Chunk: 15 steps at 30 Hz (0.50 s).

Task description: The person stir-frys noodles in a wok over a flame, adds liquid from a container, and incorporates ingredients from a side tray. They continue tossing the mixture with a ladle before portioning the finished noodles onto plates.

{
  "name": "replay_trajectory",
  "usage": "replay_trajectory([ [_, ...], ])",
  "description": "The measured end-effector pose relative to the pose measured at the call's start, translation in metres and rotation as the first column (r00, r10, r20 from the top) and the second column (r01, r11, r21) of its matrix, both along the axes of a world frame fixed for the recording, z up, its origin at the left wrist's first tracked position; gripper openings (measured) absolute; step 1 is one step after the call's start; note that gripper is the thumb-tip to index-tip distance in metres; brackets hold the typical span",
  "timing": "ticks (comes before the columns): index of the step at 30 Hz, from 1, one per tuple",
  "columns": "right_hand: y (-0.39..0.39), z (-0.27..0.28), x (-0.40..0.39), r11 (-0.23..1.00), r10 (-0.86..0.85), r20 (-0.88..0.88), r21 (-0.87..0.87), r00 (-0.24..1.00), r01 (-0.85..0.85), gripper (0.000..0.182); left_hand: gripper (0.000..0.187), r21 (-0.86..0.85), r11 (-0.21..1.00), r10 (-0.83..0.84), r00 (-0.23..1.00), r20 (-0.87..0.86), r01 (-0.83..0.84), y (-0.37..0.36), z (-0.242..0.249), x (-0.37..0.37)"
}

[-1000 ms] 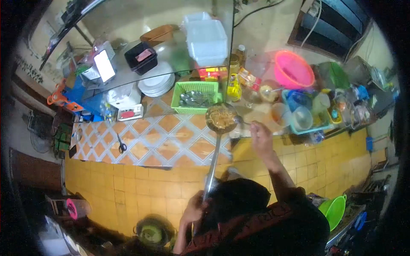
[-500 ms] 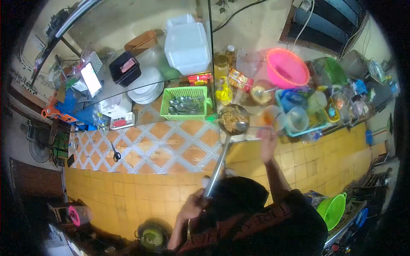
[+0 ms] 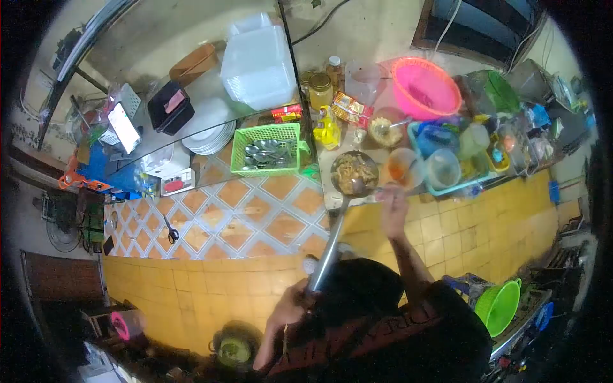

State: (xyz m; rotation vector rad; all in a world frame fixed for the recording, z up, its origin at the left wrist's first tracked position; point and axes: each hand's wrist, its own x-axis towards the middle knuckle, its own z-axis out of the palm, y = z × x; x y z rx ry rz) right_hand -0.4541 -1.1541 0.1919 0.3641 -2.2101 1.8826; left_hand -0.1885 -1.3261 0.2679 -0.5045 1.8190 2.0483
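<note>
My left hand is closed around the long metal handle of a wok. Pale brown, chunky food lies in the wok, at the counter's front edge. My right hand grips a metal ladle whose head is down in the food, partly blurred. Just past my right hand stands a clear plastic tub with orange-red contents. A bowl of pale, crumbly food with a spoon in it sits behind the wok.
A green basket of spoons stands left of the wok. Scissors lie on the tiled counter. To the right are a pink basin and a blue tray holding containers. White foam boxes are stacked on the glass shelf.
The view has shifted slightly. The ladle's head, earlier showing its shiny bowl at the wok's right side, now sits lower in the food. Both hands keep their grips.
</note>
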Motion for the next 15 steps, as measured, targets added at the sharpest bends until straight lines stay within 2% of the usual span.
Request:
replay_trajectory([
  [1,-0.002,-0.004,0.0,0.987,-0.047,0.081,-0.15,0.996,0.059,0.022,0.041,-0.003,1.0,-0.001,1.0,0.002,0.001,0.0,0.002,-0.001],
  [2,-0.001,-0.005,-0.001,0.986,-0.047,0.083,-0.153,0.995,0.059,0.022,0.04,-0.013,1.0,-0.012,0.998,0.062,0.013,-0.001,0.004,-0.002],
  [4,0.003,-0.005,-0.004,0.913,-0.055,0.281,-0.373,0.958,0.162,0.02,0.039,-0.025,0.999,-0.022,0.993,0.12,0.026,-0.002,0.003,-0.002],
  [7,0.01,-0.004,-0.008,0.876,-0.051,0.252,-0.454,0.966,0.164,0.018,0.037,-0.001,1.0,0.014,0.99,0.144,-0.014,-0.003,-0.004,0.001],
  [15,0.014,0.005,-0.022,0.92,-0.113,0.127,-0.362,0.985,0.152,0.016,0.034,0.064,0.998,0.011,0.997,0.079,-0.016,-0.012,-0.006,0.002],
])
